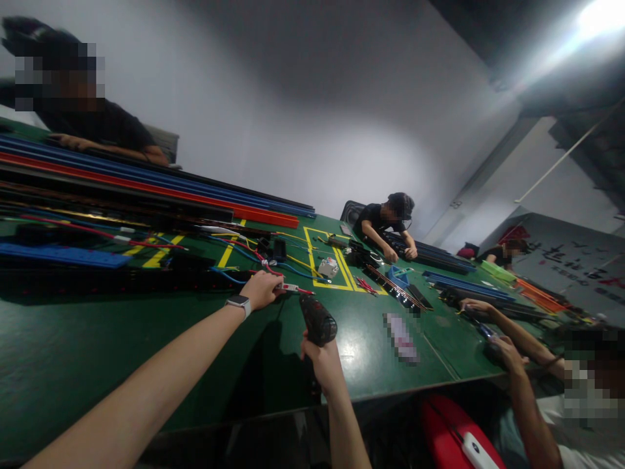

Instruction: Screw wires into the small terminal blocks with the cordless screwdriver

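My left hand, with a watch on its wrist, is closed on a small white-and-red piece at the ends of some wires. In my right hand is a dark power drill, gripped by its handle and pointing away from me over the green table. The drill's front end is close to the right of the white-and-red piece; whether they touch is unclear. Red, blue and yellow wires spread just beyond my left hand. A white block-shaped part lies behind the drill.
Long blue and red-orange rails run along the far left. A blue power strip lies at left. To the right are a blurred flat item and a blue bin. Several people work around the table; one person's hands are at right.
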Demonstrator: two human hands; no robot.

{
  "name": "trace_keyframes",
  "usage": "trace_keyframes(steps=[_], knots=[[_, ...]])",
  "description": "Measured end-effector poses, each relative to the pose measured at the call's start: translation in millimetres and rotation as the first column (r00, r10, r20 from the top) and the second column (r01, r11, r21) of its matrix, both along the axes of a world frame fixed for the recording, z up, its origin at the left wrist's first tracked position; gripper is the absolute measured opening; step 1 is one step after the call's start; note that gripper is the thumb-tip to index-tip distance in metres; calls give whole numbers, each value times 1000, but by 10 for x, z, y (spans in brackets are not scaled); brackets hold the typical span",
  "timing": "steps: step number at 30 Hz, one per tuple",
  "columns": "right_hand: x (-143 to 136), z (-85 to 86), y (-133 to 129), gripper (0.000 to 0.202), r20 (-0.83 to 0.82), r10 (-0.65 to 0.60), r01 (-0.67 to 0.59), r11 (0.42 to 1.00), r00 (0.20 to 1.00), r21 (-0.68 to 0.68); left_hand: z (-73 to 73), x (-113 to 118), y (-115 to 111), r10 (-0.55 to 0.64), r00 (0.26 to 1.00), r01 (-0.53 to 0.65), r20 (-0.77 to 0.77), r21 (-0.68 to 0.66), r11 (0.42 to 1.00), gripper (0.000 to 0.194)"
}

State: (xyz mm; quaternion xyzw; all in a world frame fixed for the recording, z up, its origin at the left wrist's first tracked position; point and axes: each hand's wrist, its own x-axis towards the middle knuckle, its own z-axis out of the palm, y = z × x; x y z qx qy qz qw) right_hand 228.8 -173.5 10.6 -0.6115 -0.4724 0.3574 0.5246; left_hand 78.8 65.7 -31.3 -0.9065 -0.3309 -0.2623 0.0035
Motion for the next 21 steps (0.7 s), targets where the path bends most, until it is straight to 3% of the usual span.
trace_keyframes(steps=[21], knots=[[-4,-6,3,20,-26,-14,14,1000,1000,-2,4,-1,1,-4,1000,4,-7,6,1000,26]])
